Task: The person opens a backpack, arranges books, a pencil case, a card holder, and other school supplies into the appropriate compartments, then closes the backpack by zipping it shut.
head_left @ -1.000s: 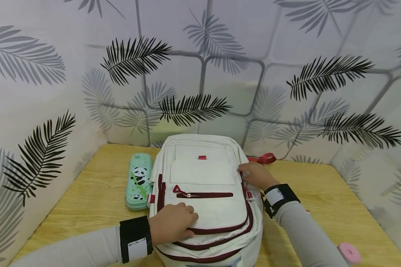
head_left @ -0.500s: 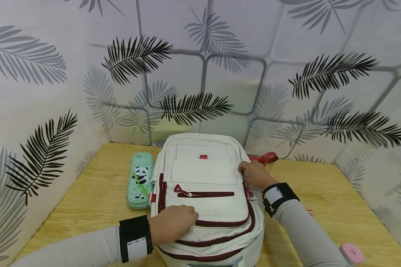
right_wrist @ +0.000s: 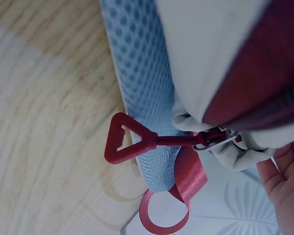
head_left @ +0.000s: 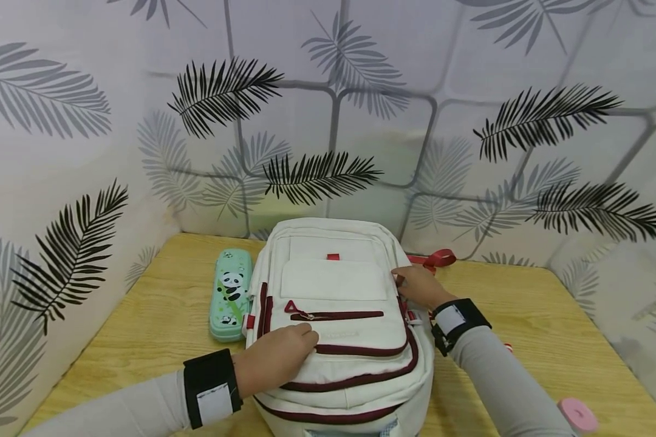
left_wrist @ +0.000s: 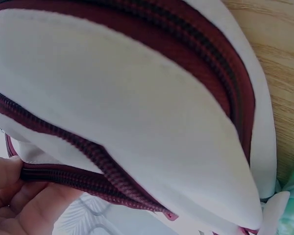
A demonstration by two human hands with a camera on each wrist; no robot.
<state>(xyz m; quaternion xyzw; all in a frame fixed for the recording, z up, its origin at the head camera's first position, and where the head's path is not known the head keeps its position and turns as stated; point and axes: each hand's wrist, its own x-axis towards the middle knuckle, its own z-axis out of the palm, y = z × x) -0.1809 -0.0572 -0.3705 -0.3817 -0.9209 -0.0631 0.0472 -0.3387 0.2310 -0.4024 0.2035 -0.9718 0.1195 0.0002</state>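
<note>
A white backpack point(head_left: 333, 280) with dark red zips lies front side up on the table. My left hand point(head_left: 279, 358) pinches the zipped lower edge of its front pocket; in the left wrist view the zipper tracks point(left_wrist: 63, 176) stand apart, so the pocket gapes. At the backpack's upper right side, my right hand point(head_left: 422, 285) grips the fabric edge, its fingertips partly hidden. In the right wrist view, a red triangular zipper pull point(right_wrist: 130, 138) hangs near that hand's fingers point(right_wrist: 269, 176), over blue mesh padding point(right_wrist: 142, 73).
A mint green pencil case point(head_left: 231, 297) with pandas lies left of the backpack on the wooden table point(head_left: 142, 303). A pink roll point(head_left: 577, 415) sits at the front right. Behind the backpack a red strap loop point(head_left: 440, 258) sticks out. Leaf-patterned sheeting encloses the table's back and sides.
My left hand has moved up and slightly left, raising the front pocket's lower edge with it. The right hand stays at the backpack's side, its fingers shifting only a little.
</note>
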